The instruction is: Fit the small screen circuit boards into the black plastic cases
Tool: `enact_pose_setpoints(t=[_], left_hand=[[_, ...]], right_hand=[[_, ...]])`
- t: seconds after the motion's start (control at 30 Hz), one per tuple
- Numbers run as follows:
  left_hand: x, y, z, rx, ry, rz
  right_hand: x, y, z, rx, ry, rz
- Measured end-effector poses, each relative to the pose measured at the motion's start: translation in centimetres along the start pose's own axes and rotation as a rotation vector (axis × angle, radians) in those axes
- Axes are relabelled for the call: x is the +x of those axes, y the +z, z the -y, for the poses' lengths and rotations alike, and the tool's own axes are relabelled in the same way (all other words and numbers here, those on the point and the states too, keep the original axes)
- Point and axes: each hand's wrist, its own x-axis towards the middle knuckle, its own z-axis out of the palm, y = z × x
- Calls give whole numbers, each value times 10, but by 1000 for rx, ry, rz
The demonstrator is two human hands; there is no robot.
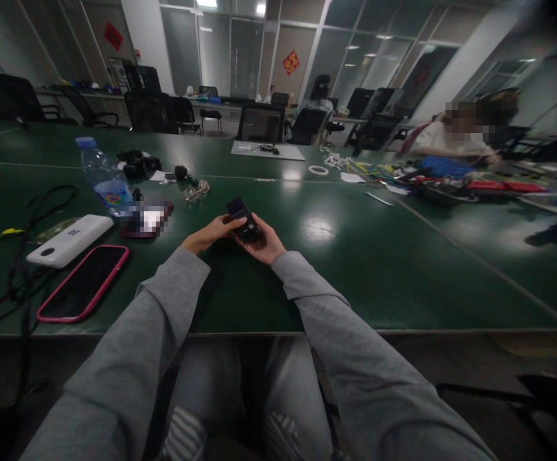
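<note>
A small black handheld device (241, 216) with a dark, screen-like upper part and light markings lower down is held just above the green table (355, 282). My right hand (266, 242) cups its lower right side, fingers wrapped around it. From the other side my left hand (214, 232) grips it, the thumb lying across its face. The left fingers are partly hidden behind the device. To the left of my hands lie a pair of glasses (196, 191) and a phone in a dark red case (146, 219), its screen blurred out.
On the left are a pink-cased phone (84, 285), a white power bank (70, 240), a water bottle (103, 176) and black cables (22, 275). A tape roll (318, 170) and a metal tool (378, 199) lie farther off. Another person (456, 137) sits behind cluttered cables at right.
</note>
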Motion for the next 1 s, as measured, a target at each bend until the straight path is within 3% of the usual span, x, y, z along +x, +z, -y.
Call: enact_pose_setpoints(t=[0.13, 0.23, 0.5, 1.0], left_hand=[[1, -2, 0, 35, 21, -78], [2, -5, 2, 104, 15, -87], [1, -10, 4, 146, -23, 35], [9, -8, 2, 135, -12, 105]], right_hand=[[12, -10, -4, -317, -139, 20], [13, -15, -3, -421, -234, 18], [6, -21, 4, -440, -196, 43], [5, -33, 12, -435, -194, 75]])
